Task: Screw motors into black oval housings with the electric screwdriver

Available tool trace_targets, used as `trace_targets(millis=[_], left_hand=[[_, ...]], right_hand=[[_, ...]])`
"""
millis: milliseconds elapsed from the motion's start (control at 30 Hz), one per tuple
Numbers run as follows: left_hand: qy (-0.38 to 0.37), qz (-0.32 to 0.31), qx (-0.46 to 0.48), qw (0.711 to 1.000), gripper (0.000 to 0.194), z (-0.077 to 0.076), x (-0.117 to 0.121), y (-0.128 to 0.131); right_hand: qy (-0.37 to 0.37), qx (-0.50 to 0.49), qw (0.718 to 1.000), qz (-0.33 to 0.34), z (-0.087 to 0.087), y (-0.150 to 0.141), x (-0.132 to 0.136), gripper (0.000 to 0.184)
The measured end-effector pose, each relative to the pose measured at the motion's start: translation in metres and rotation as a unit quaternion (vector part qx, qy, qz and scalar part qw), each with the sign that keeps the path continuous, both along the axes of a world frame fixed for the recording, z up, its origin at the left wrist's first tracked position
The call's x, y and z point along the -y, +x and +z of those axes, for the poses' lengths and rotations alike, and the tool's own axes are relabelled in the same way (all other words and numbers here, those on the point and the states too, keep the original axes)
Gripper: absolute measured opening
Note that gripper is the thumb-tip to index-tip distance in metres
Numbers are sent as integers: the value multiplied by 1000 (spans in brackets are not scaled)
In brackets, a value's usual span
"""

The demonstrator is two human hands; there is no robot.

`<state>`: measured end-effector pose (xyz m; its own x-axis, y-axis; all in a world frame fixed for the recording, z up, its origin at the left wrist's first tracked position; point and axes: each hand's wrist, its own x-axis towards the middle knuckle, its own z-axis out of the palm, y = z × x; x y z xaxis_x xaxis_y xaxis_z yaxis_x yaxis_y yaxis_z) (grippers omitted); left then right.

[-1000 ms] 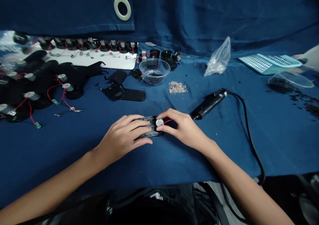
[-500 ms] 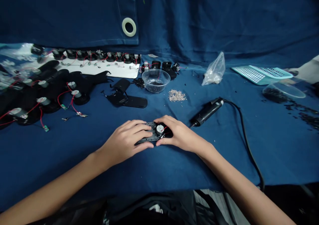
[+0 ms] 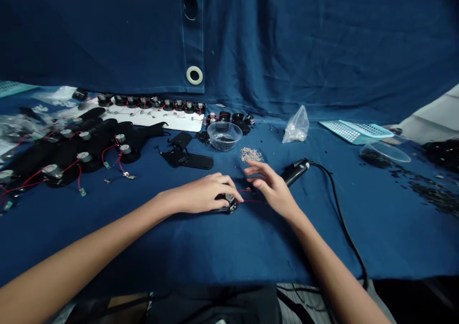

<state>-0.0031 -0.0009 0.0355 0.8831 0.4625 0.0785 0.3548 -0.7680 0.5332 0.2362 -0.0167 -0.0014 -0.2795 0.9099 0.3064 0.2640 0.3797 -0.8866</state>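
Observation:
My left hand lies over a small black plastic housing on the blue cloth, its fingers bent round the part. A round motor shows between those fingers, and the hand covers most of the housing. Thin red wires run from it to the right. My right hand is raised beside the wires with its fingers apart, and nothing shows in its grasp. Just behind that hand rests a black electric screwdriver, partly hidden by it. A heap of small silver screws lies beyond my fingertips.
A clear bowl with dark bits stands behind. Black casings lie to its left, and several motor assemblies fill the left side. A plastic bag, turquoise baskets and a tipped clear container are at the right.
My right hand has let go of the housing and moved right, opening. My left hand has shifted over the motor, and the red wires now stretch out rightward. The view has tilted up.

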Motion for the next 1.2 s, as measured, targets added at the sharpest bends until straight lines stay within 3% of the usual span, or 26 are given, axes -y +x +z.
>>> trace_targets(millis=[67, 167, 300, 367, 500, 567, 667, 800, 933, 1100, 1200], left_hand=[[-8, 15, -4, 1000, 23, 2, -3, 1], [47, 99, -21, 994, 16, 0, -2, -1], [132, 226, -44, 964, 30, -12, 10, -2], [155, 260, -52, 952, 33, -17, 16, -2], [217, 263, -50, 939, 40, -15, 26, -3], [236, 270, -31, 933, 53, -8, 27, -5], [223, 218, -10, 950, 69, -1, 22, -10], [148, 117, -34, 981, 64, -4, 12, -13], [124, 138, -26, 982, 52, -15, 11, -8], [142, 184, -7, 973, 58, -24, 24, -1], [146, 195, 12, 970, 58, -27, 33, -3]], right_hand=[[21, -12, 999, -41, 1, 4, -1, 41], [43, 22, 995, -84, 4, 3, 0, 34], [97, 152, 976, -123, 4, -4, 2, 22], [116, 206, 964, -120, 4, -5, 3, 20], [117, 221, 961, -115, 5, -2, 3, 21], [118, 221, 960, -128, 7, 2, 2, 22], [118, 217, 956, -156, 9, 9, 1, 23], [96, 200, 959, -176, 9, 15, -2, 24], [81, 188, 964, -169, 10, 14, -1, 24], [113, 262, 957, -59, 24, -1, 9, 29], [127, 353, 927, 26, 35, -13, 16, 54]])
